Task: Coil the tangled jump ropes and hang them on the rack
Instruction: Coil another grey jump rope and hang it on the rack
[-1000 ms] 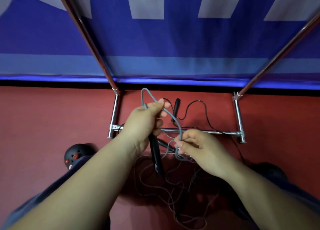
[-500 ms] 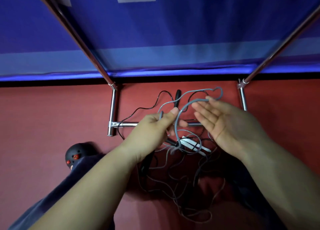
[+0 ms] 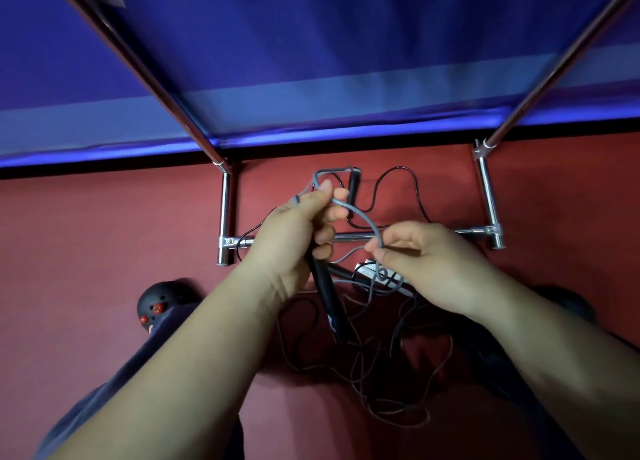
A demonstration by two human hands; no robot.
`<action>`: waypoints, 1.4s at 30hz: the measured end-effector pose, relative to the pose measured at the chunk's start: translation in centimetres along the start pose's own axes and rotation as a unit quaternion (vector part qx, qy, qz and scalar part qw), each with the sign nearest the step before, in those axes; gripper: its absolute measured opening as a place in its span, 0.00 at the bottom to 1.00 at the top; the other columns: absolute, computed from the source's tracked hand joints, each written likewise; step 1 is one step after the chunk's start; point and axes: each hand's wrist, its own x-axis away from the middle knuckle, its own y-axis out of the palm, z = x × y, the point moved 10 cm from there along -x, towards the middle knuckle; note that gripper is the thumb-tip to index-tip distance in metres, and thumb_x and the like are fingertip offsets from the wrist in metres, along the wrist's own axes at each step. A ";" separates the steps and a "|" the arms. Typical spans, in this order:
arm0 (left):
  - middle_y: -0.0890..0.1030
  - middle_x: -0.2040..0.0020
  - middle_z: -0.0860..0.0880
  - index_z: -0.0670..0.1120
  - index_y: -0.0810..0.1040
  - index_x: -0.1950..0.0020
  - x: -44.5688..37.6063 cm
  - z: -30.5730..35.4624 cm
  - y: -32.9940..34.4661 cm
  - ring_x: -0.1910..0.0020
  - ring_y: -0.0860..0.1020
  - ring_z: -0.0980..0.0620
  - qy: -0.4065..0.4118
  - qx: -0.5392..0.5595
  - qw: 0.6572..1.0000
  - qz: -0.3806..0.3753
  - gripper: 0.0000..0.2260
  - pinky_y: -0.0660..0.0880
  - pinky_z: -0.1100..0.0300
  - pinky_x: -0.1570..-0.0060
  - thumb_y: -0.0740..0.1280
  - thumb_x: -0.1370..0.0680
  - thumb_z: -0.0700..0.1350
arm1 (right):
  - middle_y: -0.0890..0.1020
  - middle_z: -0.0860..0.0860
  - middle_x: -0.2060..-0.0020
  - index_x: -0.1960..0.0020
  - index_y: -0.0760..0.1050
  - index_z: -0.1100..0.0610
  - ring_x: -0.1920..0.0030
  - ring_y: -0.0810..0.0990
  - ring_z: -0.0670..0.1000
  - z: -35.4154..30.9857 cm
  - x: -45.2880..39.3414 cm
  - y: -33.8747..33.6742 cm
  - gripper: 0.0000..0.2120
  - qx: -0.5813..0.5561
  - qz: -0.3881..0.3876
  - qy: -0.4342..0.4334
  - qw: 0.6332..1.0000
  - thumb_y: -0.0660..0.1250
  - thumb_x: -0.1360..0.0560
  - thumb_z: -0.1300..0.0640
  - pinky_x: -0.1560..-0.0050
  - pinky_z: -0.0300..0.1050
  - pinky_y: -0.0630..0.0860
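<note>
Foreground: two bare forearms reaching in from the bottom edge, dark blue trouser leg [image 3: 114, 387] showing beneath the left one, black shoe with red dots [image 3: 161, 302] resting on the red floor [image 3: 86, 238] just beyond.

Lying on the floor between and below the forearms: tangle of thin cords [image 3: 374, 383], grey and black strands crossing one another, individual ropes not separable there.

Left hand [image 3: 291, 234]: curling closed round a black jump-rope handle [image 3: 329, 303], handle hanging down and tilting toward the lower right; also gripping gathered loops of grey jump rope [image 3: 360, 213] between thumb and fingers, one loop standing up above the knuckles.

Right hand [image 3: 426, 262]: fingers curling inward, thumb and forefinger pinching the same grey jump rope where it arcs across from the left hand; rope dropping from the pinch toward the tangle.

Partly hidden under the right hand: white handle [image 3: 377, 274] with dark markings, lying on the floor.

Beyond the hands: chrome rack [image 3: 227, 217], low crossbar running left to right between two short uprights, two long poles slanting upward out of view.

Behind the crossbar: second black handle [image 3: 353, 186] lying on the floor, thin black cord [image 3: 405, 182] snaking away from it and crossing the bar.

Farthest: blue wall banner [image 3: 329, 61] with pale bands and pale shapes, black strip running along its foot.
</note>
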 end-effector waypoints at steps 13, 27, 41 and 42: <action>0.66 0.79 0.58 0.44 0.79 0.59 1.5 -0.1 2.3 0.81 0.62 0.61 0.100 -0.331 0.933 -0.099 0.07 0.60 0.73 0.78 0.67 0.23 0.45 | 0.83 0.57 0.62 0.52 0.75 0.63 0.65 0.85 0.49 1.0 -0.4 -1.6 0.05 -0.574 0.070 0.111 0.808 0.61 0.22 0.63 0.68 0.37 0.79; 0.76 0.72 0.53 0.46 0.78 0.61 0.5 -0.1 0.4 0.80 0.62 0.60 0.004 0.003 1.000 -0.022 0.12 0.54 0.69 0.80 0.60 0.21 0.46 | 0.84 0.51 0.55 0.51 0.80 0.57 0.51 0.82 0.48 -0.6 0.2 0.4 0.07 -0.100 -0.042 0.029 0.994 0.69 0.27 0.56 0.46 0.42 0.76; 0.69 0.80 0.59 0.44 0.78 0.59 1.3 -1.1 2.1 0.81 0.66 0.64 0.067 -0.338 0.933 -0.103 0.07 0.61 0.76 0.77 0.65 0.22 0.43 | 0.85 0.54 0.66 0.55 0.74 0.62 0.63 0.85 0.50 0.8 -0.7 -2.1 0.02 -0.554 0.083 0.093 0.823 0.63 0.24 0.65 0.66 0.38 0.80; 0.70 0.78 0.59 0.45 0.79 0.60 1.2 -1.2 2.0 0.81 0.66 0.63 0.067 -0.337 0.933 -0.102 0.08 0.61 0.74 0.77 0.65 0.22 0.44 | 0.85 0.54 0.66 0.54 0.74 0.62 0.63 0.85 0.49 0.8 -0.8 -2.2 0.02 -0.572 0.082 0.089 0.811 0.63 0.24 0.64 0.66 0.38 0.80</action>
